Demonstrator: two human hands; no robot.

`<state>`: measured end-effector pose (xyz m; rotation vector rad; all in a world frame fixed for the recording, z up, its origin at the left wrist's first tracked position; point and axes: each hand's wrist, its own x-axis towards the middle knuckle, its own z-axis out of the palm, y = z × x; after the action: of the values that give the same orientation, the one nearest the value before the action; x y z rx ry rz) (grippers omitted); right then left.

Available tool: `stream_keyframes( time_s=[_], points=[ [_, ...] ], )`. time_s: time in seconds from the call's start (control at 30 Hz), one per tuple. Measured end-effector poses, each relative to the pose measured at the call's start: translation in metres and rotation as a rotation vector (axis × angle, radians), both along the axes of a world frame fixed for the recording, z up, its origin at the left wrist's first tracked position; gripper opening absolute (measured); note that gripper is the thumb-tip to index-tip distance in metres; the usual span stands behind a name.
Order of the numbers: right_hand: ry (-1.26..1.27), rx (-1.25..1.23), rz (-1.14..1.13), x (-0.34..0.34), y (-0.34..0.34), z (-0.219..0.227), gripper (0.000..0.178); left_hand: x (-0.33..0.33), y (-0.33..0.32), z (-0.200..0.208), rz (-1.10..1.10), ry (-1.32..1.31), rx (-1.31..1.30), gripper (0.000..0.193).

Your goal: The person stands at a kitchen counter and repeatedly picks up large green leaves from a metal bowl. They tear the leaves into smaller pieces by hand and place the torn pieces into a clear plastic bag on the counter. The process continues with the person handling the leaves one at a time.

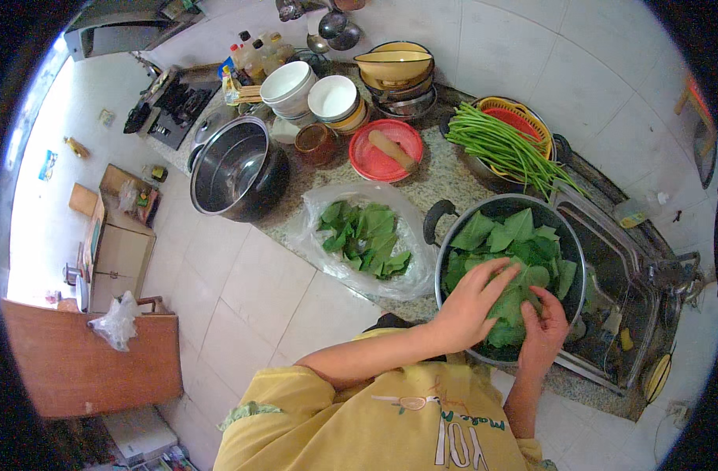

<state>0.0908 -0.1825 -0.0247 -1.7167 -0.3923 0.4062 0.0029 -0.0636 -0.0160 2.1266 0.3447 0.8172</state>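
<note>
Green leaves [535,250] heap up inside a dark two-handled pot [580,243] at the right of the counter. Over this heap, a paler leaf [509,301] lies between my two hands. My left hand [475,304] reaches in from the left, fingers long across the leaf's upper side and its thumb mostly hidden. From the other side, my right hand [546,323] has thumb and forefinger at the leaf's edge. Left of the pot, a clear plastic bag [412,213] lies spread open with more loose leaves [367,238] on it.
Behind the pot, long green beans [500,140] lie across a yellow basket [541,125]. A sink [637,228] adjoins the pot's right. Leftward are a red strainer [363,161] with a wooden stick, a brown jar [316,144], stacked bowls [333,98] and an empty black pot [239,169].
</note>
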Motion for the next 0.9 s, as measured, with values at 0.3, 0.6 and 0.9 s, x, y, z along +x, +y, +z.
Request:
stream_keyframes(
  time_s=[0.3, 0.6, 0.9],
  points=[
    [-0.145, -0.028, -0.279, 0.027, 0.004, 0.005, 0.02, -0.038, 0.029, -0.043, -0.166, 0.199, -0.255, 0.042],
    [-0.287, -0.371, -0.012, 0.035, -0.012, -0.033, 0.03, -0.088, 0.149, -0.109, 0.466, 0.515, 0.127, 0.016],
    [-0.407, -0.403, -0.031, 0.026, -0.009, -0.009, 0.034, -0.092, 0.175, -0.15, 0.663, 0.695, 0.251, 0.009]
  ],
)
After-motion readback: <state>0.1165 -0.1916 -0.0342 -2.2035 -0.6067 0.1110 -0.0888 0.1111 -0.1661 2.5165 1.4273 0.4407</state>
